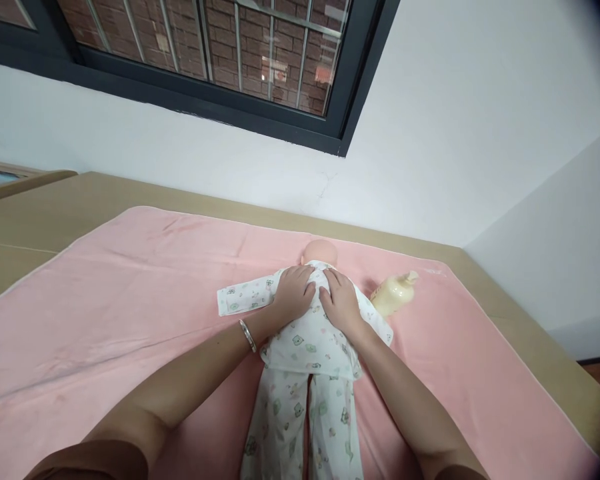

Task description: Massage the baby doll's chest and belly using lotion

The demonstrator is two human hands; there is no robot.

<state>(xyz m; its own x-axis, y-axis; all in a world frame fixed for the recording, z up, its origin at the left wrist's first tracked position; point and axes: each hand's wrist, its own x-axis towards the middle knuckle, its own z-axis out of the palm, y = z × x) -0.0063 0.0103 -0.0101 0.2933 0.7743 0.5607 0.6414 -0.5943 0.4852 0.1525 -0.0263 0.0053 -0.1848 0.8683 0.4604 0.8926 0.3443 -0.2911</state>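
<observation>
A baby doll (307, 343) in white printed pyjamas lies lengthwise before me, its bare head (321, 251) pointing away and no facial features showing. My left hand (294, 293) rests flat on the left side of its upper body, fingers stretched toward the collar. On the other side my right hand (340, 300) lies flat too, thumb and fingers apart. A narrow strip of cloth shows between the two hands. One pyjama sleeve (245, 295) extends to the left; the other slants down to the right, partly behind my right forearm. Both hands hold nothing.
A cream pump bottle (394, 295) lies on its side right of the doll. Beneath everything is a pink mat (145, 273) on a wooden surface (115, 190). A white wall (430, 133) and a dark-framed window (325, 137) with bars stand behind.
</observation>
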